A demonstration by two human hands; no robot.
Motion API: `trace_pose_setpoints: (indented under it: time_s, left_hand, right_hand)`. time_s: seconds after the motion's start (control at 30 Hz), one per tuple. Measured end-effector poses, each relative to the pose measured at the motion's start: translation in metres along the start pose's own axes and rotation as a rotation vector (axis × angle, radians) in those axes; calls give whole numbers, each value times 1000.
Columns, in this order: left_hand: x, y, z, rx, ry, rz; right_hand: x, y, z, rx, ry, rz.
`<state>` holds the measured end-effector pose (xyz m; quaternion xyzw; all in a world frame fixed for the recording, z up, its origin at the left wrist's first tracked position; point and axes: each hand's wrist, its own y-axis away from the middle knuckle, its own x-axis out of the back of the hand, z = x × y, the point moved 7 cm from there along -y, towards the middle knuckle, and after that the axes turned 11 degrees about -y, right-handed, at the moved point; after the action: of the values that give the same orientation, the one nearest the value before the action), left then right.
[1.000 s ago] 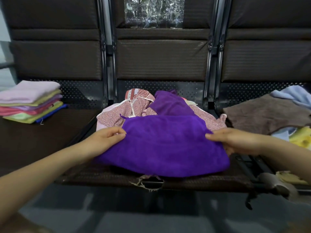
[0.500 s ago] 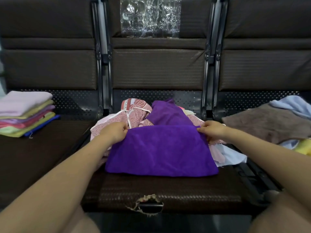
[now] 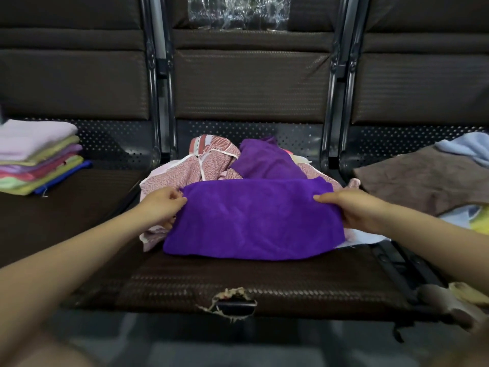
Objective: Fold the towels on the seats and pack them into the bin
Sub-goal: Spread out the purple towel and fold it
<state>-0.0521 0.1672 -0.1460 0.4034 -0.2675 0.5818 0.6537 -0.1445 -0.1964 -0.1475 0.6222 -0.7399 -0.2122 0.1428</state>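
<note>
A purple towel [image 3: 254,221], folded once, lies on the middle seat [image 3: 238,282] over a heap of pink patterned cloth [image 3: 211,162]. My left hand [image 3: 161,205] pinches its far left corner. My right hand [image 3: 346,207] grips its right edge, thumb on top. A second purple towel [image 3: 264,160] lies crumpled behind it. A stack of folded towels [image 3: 37,157] rests on the left seat. No bin is in view.
A brown towel [image 3: 423,178], a light blue one [image 3: 465,147] and a yellow one [image 3: 479,221] lie loose on the right seat. The middle seat's front edge is torn [image 3: 232,300]. Metal armrest posts [image 3: 158,102] separate the seats.
The folded purple towel has been pulled wider and flatter. My hands have moved apart along its far edge, the right one shifting down onto the right side.
</note>
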Motion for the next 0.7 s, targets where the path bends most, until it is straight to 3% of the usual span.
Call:
trace_pose_setpoints:
  time_s: [0.13,0.27,0.4,0.6,0.7]
  left_hand:
    - [0,1,-9,80,238,-106]
    - [5,6,-6,118,382,-159]
    - [20,10,-10,144,380,-84]
    - [22,13,-20,135,374,-99]
    - [22,9,-19,101,252,-74]
  right_hand:
    - [-32,12,-32,144,-184,11]
    - [-96,17,-53,179,-199,-54]
    - [-167,15,-63,309,-13,-96]
    - [-245,27,-40,172,162,-534]
    - [-221,18,-48,208,185,-427]
